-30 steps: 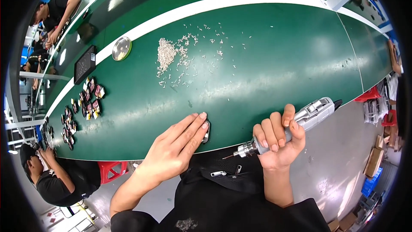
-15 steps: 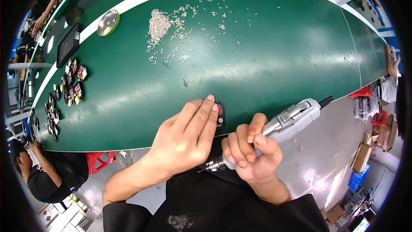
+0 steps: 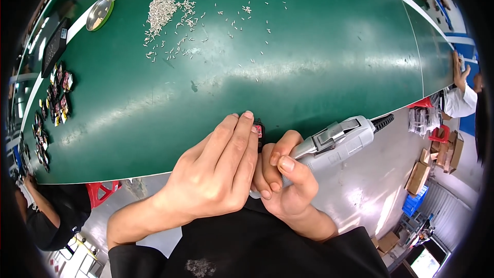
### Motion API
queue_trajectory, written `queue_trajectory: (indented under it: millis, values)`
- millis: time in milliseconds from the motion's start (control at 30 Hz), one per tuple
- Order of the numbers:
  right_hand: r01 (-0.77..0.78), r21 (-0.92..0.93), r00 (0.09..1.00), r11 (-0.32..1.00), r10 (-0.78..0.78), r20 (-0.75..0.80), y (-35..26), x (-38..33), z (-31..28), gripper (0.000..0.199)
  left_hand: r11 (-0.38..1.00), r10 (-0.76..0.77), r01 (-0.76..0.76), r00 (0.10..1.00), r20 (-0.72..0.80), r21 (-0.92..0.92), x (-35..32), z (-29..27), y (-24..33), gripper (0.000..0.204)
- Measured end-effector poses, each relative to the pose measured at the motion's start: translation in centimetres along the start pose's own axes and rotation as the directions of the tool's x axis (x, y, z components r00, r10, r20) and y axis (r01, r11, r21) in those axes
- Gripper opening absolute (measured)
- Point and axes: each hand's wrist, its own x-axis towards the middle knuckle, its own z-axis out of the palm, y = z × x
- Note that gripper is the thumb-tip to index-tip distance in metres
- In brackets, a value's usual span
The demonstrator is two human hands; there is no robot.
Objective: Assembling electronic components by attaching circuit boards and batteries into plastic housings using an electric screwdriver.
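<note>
Right fingers [image 3: 287, 144] grip slanting tool [image 3: 337, 141], rear upper right.

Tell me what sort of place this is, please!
Probably a factory or workshop: there's a long green workbench, a heap of tiny pale pieces on it, and a grey corded tool in the right hand.

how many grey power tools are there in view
1: the grey power tool, gripped in the right hand; its front end is hidden behind the hands. Others may be hidden.
</note>
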Motion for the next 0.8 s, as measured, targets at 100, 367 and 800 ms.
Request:
queue_trajectory:
  millis: [100, 367, 800]
  values:
    - [-0.016, -0.005, 1.000, 1.000, 0.016, 0.022, -0.3, 0.0, -0.3, 0.005, 1.000, -0.005, 0.006, 0.999, 0.038, -0.029, -0.1, -0.2, 0.0, 0.033]
    - [0.064, -0.291, 0.969, 0.955, 0.010, 0.245, -6.3, 1.6, 0.6, 0.012, 0.991, -0.055, 0.073, 0.987, 0.154, -0.112, -0.3, -1.0, 0.1, 0.039]
    - [0.282, -0.495, 0.858, 0.822, 0.014, 0.513, -9.4, 7.0, 1.8, 0.021, 0.996, -0.041, 0.055, 0.977, 0.209, -0.065, -0.3, -1.1, 0.3, 0.035]
